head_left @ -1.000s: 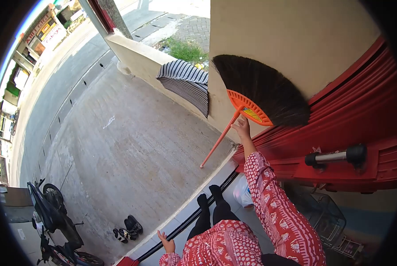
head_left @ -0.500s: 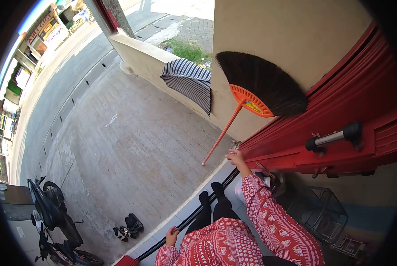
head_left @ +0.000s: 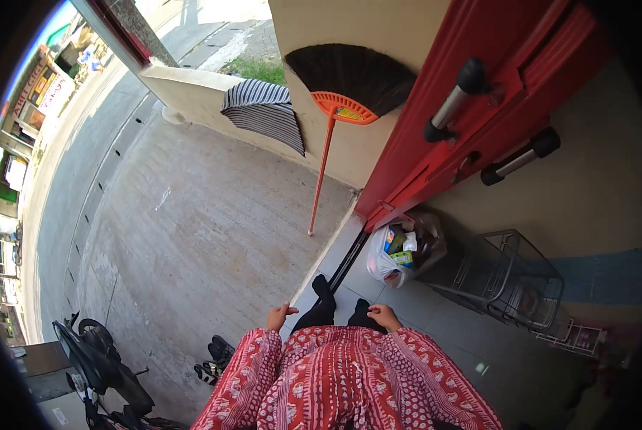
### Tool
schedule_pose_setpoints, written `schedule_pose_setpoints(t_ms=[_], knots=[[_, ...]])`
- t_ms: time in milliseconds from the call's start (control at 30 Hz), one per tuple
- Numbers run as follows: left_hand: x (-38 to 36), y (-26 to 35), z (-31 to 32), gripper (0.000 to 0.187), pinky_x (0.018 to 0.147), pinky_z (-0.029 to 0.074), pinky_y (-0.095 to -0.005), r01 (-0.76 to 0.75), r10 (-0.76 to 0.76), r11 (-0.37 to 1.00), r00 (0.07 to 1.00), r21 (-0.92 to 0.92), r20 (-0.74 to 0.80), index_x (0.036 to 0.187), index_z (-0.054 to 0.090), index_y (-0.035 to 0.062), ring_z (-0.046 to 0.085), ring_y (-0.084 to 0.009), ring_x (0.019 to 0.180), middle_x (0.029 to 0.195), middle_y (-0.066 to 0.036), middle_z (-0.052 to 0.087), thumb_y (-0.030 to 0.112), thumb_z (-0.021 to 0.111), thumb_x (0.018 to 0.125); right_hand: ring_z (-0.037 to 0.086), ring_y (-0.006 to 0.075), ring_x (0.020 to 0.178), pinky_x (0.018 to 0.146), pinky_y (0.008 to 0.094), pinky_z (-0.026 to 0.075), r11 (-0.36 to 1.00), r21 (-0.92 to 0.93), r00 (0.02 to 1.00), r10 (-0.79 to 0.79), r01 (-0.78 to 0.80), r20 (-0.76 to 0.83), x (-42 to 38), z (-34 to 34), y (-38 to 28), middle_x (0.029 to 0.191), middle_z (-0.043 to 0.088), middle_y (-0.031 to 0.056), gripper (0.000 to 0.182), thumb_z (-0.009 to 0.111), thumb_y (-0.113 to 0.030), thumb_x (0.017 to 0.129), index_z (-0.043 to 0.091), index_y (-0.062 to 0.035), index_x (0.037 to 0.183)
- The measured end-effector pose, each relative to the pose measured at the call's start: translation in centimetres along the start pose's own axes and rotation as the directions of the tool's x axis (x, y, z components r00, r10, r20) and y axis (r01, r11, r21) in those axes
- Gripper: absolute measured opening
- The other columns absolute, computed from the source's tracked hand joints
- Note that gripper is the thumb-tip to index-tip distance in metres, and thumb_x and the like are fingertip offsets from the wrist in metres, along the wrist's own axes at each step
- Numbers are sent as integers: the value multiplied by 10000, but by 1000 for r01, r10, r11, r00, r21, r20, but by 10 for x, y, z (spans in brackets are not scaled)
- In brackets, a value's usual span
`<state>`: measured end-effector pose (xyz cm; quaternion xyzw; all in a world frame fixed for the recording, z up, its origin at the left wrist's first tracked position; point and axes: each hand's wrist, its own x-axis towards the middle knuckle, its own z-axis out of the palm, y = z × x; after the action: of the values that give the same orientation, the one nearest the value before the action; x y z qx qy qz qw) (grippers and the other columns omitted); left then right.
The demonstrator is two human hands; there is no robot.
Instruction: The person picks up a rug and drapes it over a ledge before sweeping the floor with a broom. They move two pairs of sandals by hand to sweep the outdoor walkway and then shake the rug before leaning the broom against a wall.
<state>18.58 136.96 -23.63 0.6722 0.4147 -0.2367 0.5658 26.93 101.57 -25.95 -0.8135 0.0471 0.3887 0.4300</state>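
Note:
My left hand [head_left: 281, 317] hangs in front of my body beside my black-clad leg, its fingers loosely bent and slightly apart, with nothing in it. On the other side, my right hand [head_left: 384, 317] hangs near my right foot [head_left: 362, 308], also empty, its fingers relaxed and pointing inward. Closest to the right hand on the floor is a white plastic bag [head_left: 387, 266] with colourful packets inside. A broom [head_left: 323, 168] with an orange head and dark bristles leans bristles-up against the wall, touched by neither hand.
Red folding doors [head_left: 435, 122] with bar handles stand at the right, their floor track [head_left: 349, 259] under my step. A metal wire rack [head_left: 514, 276] is behind the bag. Striped cloth [head_left: 263, 115] drapes over the low wall. Sandals [head_left: 217, 352] and a motorbike [head_left: 106, 369] are at lower left.
My right hand has come away from the red door and dropped in front of me. The door panels now stand further folded, exposing the plastic bag. My feet and view have shifted.

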Motion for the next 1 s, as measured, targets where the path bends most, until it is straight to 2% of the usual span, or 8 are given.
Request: schedule_pose_setpoints(t_ms=[133,200,267,333,400,600,800,1000], knots=[[6,12,34,470,793,479,-288,-157,150,987,978,40,143,897,671,-48,648,-194,838,860,-104,687,343,412,931,626,144,749,626,262,478,952,299,979,124,-72,-159,-55,-20,87,834,662,60,305,641,-171,789,613,-20,1053],[9,5,51,488,853,398,-402,-171,147,982,961,86,236,994,664,63,584,-207,1016,1021,-61,662,449,373,923,624,137,758,611,264,472,895,436,955,206,-95,-214,-94,-29,110,856,657,48,310,615,-184,812,595,-38,1085],[4,-10,80,491,838,412,-403,-211,195,976,957,55,215,1014,650,47,586,-205,994,1032,-56,654,438,369,924,621,132,764,603,265,466,835,536,921,298,-124,-251,-130,-33,130,883,650,42,316,588,-194,833,576,-55,1116],[-29,-13,113,371,760,479,-291,-289,283,956,951,38,122,996,639,-46,634,-214,878,960,-141,665,269,469,896,622,138,768,611,270,469,826,542,912,330,-153,-245,-166,-31,159,905,644,47,319,577,-205,843,568,-60,1128],[-22,-63,138,286,773,484,-293,-469,463,876,883,111,78,1020,648,15,640,-179,870,916,-126,675,211,555,834,623,145,773,619,275,475,789,579,895,392,-207,-213,-211,-15,188,920,640,53,324,575,-212,846,566,-59,1131],[-96,-117,158,287,765,505,-308,-393,399,868,916,304,47,1004,655,26,649,-212,884,927,-133,672,192,634,771,630,159,775,629,285,499,740,557,868,492,-378,-64,-283,7,248,910,643,63,337,588,-205,834,573,-29,1122],[-107,-123,107,324,770,498,-306,-355,356,907,934,228,38,1024,643,16,646,-215,866,939,-127,670,204,647,761,635,149,691,571,251,504,829,450,934,357,-333,33,-236,-1,207,865,642,74,303,579,-170,838,576,-2,1089],[-95,-183,47,293,758,486,-291,-102,113,993,966,59,-232,985,668,31,647,-193,843,905,-123,679,220,615,767,635,163,628,547,261,518,901,351,963,202,-254,178,-127,-10,98,823,633,86,307,578,-154,838,555,9,1097]])
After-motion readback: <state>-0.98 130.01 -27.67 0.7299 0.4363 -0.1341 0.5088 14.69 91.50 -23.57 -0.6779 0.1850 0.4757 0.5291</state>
